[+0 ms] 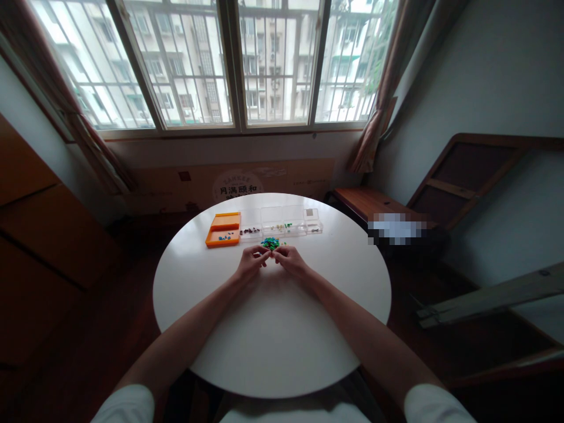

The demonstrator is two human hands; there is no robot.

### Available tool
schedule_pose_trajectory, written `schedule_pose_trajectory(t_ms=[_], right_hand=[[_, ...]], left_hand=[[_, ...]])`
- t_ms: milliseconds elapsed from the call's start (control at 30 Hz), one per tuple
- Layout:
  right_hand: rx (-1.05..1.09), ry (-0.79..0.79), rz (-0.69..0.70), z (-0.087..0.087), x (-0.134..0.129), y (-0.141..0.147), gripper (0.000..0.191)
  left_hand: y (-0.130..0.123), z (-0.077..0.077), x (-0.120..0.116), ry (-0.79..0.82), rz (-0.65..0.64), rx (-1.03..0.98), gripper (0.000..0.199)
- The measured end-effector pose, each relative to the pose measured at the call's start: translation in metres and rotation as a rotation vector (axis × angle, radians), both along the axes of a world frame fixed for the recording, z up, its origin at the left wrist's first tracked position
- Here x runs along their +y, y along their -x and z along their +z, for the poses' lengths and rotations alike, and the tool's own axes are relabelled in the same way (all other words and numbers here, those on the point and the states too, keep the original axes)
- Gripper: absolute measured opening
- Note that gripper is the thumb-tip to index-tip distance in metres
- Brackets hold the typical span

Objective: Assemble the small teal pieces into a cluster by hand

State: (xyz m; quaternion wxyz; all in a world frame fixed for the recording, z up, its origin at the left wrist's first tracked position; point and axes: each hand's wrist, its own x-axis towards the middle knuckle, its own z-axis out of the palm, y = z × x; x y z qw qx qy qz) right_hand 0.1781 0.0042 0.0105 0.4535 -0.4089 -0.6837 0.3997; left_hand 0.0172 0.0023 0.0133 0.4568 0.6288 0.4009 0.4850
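My left hand [254,259] and my right hand [288,258] meet fingertip to fingertip over the middle of the white round table [273,329]. Both are closed in a pinch, with a small reddish bit showing between them; its kind is too small to make out. Right behind the fingers lies a pile of small green and blue pieces [270,242]. Beyond my left hand sits an orange tray [223,243] with a few small blue pieces in it. To its right stand clear plastic boxes [282,229] holding small dark, pale and green pieces.
A brown wooden bench [365,202] stands past the table's right edge, with a leaning wooden frame [462,176] behind it. A barred window [238,64] and a printed cardboard panel [176,182] are at the back. An orange-brown cabinet [39,235] is on the left.
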Motion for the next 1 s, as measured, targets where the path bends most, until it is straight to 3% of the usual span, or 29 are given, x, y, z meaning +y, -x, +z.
schedule_pose_trajectory(t_ms=[1000], right_hand=[[0.001,-0.007,0.011,0.0001,0.0001,-0.0008,0.022]], left_hand=[[-0.0005,0.0003,0.0,0.0,-0.003,-0.005,0.028]])
